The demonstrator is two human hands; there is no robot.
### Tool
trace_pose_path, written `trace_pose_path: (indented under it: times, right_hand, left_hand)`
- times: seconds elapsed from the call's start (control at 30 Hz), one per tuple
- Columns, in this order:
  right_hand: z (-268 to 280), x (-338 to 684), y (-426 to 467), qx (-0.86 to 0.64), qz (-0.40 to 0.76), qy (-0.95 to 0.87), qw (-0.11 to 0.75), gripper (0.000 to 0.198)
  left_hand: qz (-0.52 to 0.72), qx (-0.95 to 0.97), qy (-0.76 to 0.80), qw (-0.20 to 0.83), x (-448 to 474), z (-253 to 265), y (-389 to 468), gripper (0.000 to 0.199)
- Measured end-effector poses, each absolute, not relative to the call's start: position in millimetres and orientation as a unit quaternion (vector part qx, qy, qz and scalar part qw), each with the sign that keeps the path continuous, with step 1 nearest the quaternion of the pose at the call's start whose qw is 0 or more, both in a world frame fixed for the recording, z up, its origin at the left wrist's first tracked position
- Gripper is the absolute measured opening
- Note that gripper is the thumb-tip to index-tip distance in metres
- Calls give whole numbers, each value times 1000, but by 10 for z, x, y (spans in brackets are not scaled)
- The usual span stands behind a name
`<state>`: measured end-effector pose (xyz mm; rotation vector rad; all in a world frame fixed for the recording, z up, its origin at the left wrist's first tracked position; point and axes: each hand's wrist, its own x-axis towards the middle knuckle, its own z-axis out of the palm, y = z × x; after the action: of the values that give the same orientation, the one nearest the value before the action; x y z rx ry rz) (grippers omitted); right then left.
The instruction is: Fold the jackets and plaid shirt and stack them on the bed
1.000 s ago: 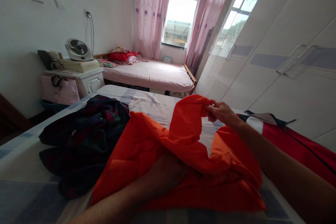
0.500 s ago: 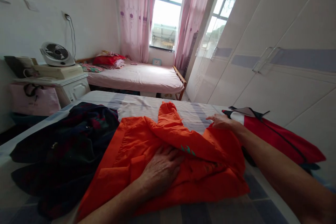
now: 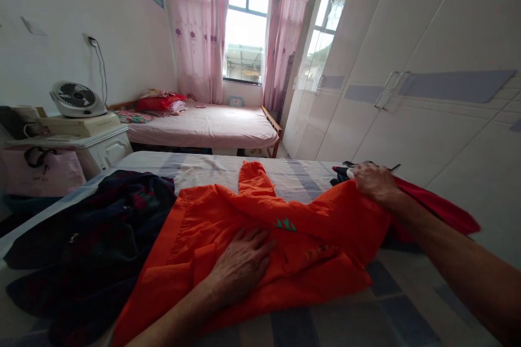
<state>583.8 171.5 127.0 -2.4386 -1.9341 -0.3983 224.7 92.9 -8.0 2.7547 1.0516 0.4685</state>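
Observation:
An orange jacket (image 3: 203, 217) with green and dark lettering is spread over the near bed, one sleeve (image 3: 254, 176) pointing towards the far edge. My left hand (image 3: 244, 260) lies flat on the middle of the jacket, fingers spread. At its upper right end, my right hand (image 3: 374, 181) is closed on the orange cloth and holds that part lifted off the bed. Behind this hand, a red garment (image 3: 443, 203) with black and white parts is partly hidden. To the left of the jacket lies a dark plaid garment (image 3: 93, 233), crumpled.
The near bed has a blue-and-white checked sheet (image 3: 199, 168). Beyond it stands a second bed (image 3: 211, 122) with a pink sheet under the window. A nightstand (image 3: 109, 149) with a fan (image 3: 77, 98) is on the left, and a white wardrobe (image 3: 407, 135) lines the right.
My right hand has moved right and closed on the jacket's edge, pulling that end up and outward. My left hand stays flat on the cloth. The view has shifted slightly.

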Motion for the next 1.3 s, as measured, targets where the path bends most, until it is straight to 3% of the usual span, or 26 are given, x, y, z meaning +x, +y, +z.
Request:
trace_pose_path:
  times: [0.1,0.23,0.37,0.57,0.73,0.9,1.0,1.17,1.3]
  right_hand:
    - [1133,5427,1960,-746,-9,-666,32,18]
    - [793,4802,2432,-701,181,-688,49,38]
    - [526,4345,2765,-675,266,-686,54,50]
    - [674,4078,3128,-679,190,-699,117,14]
    - [1040,4078,3362,-676,73,-689,251,36]
    - [938,4087,2597,-570,28,-765,299,45]
    - [552,4236,1925,-468,-10,-853,232,49]
    - [34,4828,1587,-586,11,-809,55,53]
    - [172,4981,1781,-577,24,-813,76,53]
  left_hand:
    - [152,920,354,74,2244,-94,935,38]
    - [147,920,356,69,2247,-87,942,39]
    - [150,920,356,72,2252,-77,947,38]
    - [152,916,359,93,2257,-117,961,37]
    - [148,914,364,102,2252,-125,959,39]
    - [143,917,359,102,2240,-113,972,40]
    - [145,917,358,97,2249,-138,977,40]
    - [131,913,375,94,2274,-105,933,40]
    - [91,919,363,128,2201,162,1023,38]
